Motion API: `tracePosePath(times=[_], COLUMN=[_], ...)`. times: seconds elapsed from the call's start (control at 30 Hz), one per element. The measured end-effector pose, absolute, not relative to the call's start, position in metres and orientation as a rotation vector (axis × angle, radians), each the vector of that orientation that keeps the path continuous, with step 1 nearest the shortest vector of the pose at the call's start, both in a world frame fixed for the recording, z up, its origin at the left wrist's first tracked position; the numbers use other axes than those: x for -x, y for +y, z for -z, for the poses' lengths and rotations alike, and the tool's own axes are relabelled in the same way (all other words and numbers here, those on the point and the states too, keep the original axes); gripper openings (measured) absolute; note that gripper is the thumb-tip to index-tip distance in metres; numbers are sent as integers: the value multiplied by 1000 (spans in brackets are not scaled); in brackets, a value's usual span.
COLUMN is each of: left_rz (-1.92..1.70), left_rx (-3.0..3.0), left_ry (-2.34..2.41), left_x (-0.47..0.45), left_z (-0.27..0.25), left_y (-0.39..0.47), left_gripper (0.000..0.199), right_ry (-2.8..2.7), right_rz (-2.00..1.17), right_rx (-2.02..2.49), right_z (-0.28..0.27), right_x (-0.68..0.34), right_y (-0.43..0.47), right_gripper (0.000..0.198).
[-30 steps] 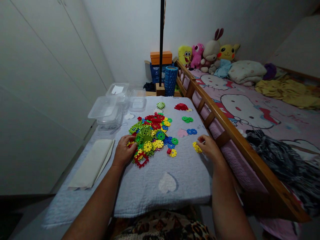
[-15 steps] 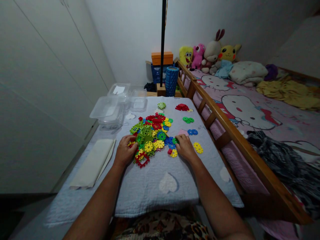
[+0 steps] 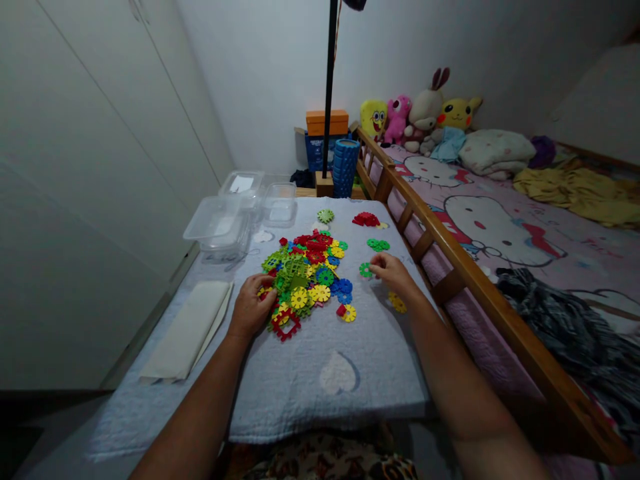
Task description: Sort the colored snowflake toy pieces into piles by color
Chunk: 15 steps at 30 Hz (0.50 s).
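My right hand pinches a green notched disc by its edge, held over the cloth right of the pile. My left hand rests against the pile's left edge, thumb and fingers apart around a small yellow piece. The heap of plastic connector pieces mixes green, red, yellow and blue discs and square frames. Right of it lie red pieces, green discs and yellow discs; my right hand hides the spot between the last two. A yellow disc lies near the heap's front.
Clear plastic containers stand at the table's back left. A folded cream cloth lies at the left. Behind the table rise a black pole and a blue foam roller. A wooden bed rail borders the right side.
My right hand has moved right and slightly away from me, taking a green disc from the heap's right edge. My left hand stays at the heap. The view has shifted slightly.
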<state>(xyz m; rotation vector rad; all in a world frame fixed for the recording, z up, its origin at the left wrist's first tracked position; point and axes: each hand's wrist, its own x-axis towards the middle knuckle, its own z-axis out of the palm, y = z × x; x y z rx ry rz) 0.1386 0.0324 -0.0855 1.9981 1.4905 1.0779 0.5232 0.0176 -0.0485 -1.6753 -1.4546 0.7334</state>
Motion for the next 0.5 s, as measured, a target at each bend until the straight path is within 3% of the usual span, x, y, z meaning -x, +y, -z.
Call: tracePosePath(times=[0.27, 0.5], left_rz=[-1068, -1076], left_rx=[-2006, -2003], left_ry=[1490, 1493], left_x=[-137, -138], left_z=[86, 84], left_y=[32, 31], left_gripper=[26, 24], right_ry=[-992, -793], right_rz=[-443, -439], right_rx=[1869, 1896], right_z=[67, 72], right_x=[-583, -589], right_y=[78, 96], right_gripper=[9, 10])
